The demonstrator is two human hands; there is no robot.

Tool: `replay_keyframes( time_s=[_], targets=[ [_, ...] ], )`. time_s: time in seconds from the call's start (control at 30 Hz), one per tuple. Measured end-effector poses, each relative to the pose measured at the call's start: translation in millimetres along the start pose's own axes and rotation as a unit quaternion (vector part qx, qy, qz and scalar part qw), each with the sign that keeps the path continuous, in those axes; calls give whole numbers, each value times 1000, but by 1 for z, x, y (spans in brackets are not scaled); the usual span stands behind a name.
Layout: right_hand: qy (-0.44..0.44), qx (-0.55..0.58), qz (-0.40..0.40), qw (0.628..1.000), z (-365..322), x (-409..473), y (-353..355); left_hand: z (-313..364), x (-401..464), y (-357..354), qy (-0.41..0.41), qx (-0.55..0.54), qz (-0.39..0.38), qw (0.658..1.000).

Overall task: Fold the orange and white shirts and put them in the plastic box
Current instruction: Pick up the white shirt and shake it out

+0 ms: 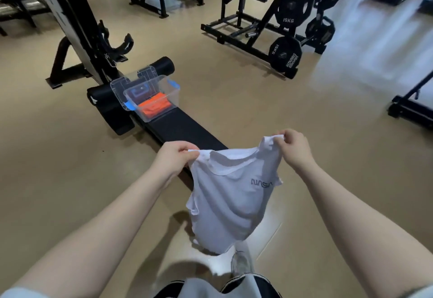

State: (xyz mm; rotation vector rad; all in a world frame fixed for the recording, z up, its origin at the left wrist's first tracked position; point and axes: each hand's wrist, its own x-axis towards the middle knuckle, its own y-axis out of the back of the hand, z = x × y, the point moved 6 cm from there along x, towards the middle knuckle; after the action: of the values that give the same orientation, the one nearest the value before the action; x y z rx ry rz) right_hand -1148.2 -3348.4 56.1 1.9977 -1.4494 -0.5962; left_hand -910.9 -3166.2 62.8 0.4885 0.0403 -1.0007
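Here, soft white shirt point(230, 194), both hands pinching

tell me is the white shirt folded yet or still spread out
Not folded: the white shirt hangs spread in the air, pinched at its shoulders by the left hand and right hand.

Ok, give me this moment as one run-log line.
stage: white shirt unfolded | left hand: grips shoulder | right hand: grips other shoulder | white shirt: hanging | orange shirt: in plastic box

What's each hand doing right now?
Left hand: pinches the white shirt at one shoulder.
Right hand: pinches the same shirt at the other shoulder.
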Motion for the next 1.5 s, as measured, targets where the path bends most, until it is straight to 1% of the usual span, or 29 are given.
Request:
replay_keyframes(
  time_s=[0.03, 0.1, 0.17, 0.2, 0.3, 0.37, 0.43, 0.53, 0.6, 0.7, 0.73, 0.87, 1.07, 1.13, 1.27, 1.33, 1.4, 1.43, 1.47, 1.5],
  targets=[
    [21, -43, -12, 999, -1, 15, 2, 4, 7, -7, -2, -2, 9, 1000],
    [66, -82, -31, 994, -6, 46, 3, 14, 22, -14, -12, 3, 48, 999],
    [107, -85, -30, 990, -15, 77, 4, 23, 36, -14, -24, 6, 89, 996],
    [113, -75, -27, 990, -21, 93, 3, 25, 43, -12, -29, 7, 114, 993],
    [92, -1, -43, 995, -39, 134, -12, 19, 63, 6, -12, -27, 195, 980],
    [51, 97, -58, 992, -49, 157, -30, 10, 77, 18, 9, -72, 221, 973],
    [18, 160, -58, 985, -60, 181, -53, -2, 96, 31, 32, -122, 234, 964],
    [10, 173, -73, 982, -78, 213, -99, -28, 136, 49, 68, -209, 257, 941],
    [29, 151, -88, 984, -90, 236, -135, -49, 171, 61, 85, -239, 264, 931],
    [68, 79, -101, 989, -105, 275, -195, -87, 231, 77, 112, -262, 264, 921],
    [66, 53, -105, 991, -107, 290, -216, -101, 253, 82, 126, -267, 262, 919],
    [4, -19, -125, 992, -98, 350, -308, -158, 334, 93, 203, -273, 239, 910],
    [-90, -15, -137, 986, -61, 413, -429, -243, 440, 102, 266, -215, 235, 910],
    [-95, -15, -147, 984, -47, 428, -460, -270, 470, 98, 282, -239, 243, 897],
    [-99, -25, -168, 981, -23, 455, -507, -315, 512, 92, 323, -289, 279, 857],
    [-101, -19, -161, 982, -14, 468, -523, -330, 528, 90, 336, -302, 286, 845],
    [-98, -20, -148, 984, -7, 479, -536, -342, 542, 89, 337, -298, 285, 846],
    [-98, -13, -162, 982, -4, 480, -543, -347, 548, 87, 333, -292, 283, 851],
    [-104, 1, -194, 975, -1, 479, -551, -351, 553, 85, 326, -284, 278, 858],
    [-115, 19, -235, 965, 3, 475, -558, -355, 555, 83, 317, -261, 267, 871]
  ],
)
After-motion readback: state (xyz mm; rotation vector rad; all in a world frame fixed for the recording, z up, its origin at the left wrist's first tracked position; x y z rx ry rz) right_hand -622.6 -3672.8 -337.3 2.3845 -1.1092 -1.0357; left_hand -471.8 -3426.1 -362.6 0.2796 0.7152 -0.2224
